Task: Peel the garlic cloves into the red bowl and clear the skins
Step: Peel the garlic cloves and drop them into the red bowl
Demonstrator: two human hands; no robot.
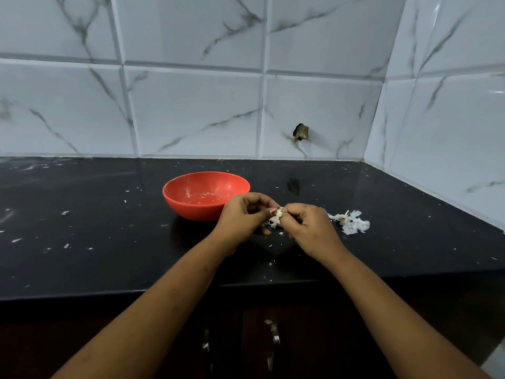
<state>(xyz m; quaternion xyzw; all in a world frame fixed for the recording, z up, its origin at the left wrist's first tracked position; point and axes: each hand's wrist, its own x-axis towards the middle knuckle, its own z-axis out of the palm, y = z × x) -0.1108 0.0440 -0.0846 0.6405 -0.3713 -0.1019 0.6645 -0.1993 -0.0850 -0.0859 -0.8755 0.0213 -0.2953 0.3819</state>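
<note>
Pinching the clove (279, 213) from both sides, your left hand (243, 214) and right hand (311, 228) meet over the counter (109, 242), just right of the bowl (188, 209). Both hands are curled tight, with the fingertips closing on the small pale clove where they come together. The left hand overlaps the bowl's right rim in this view; whether it touches the rim, you cannot tell. The bowl stands upright near the back of the counter, and its inside shows only pale flecks and smears. A loose heap of skins (352, 222) lies on the counter just beyond your right hand, apart from it.

Most of the clove is covered by your fingers, so how much skin is left on it cannot be made out. A few white shreds hang or lie below the hands, partly hidden by them. Small flecks (65, 213) dot the dark counter on all sides. Behind, the tiled wall (191, 105) has a rough hole (300, 131). Below the counter edge, the metal handles (275, 336) are dim and hard to read.
</note>
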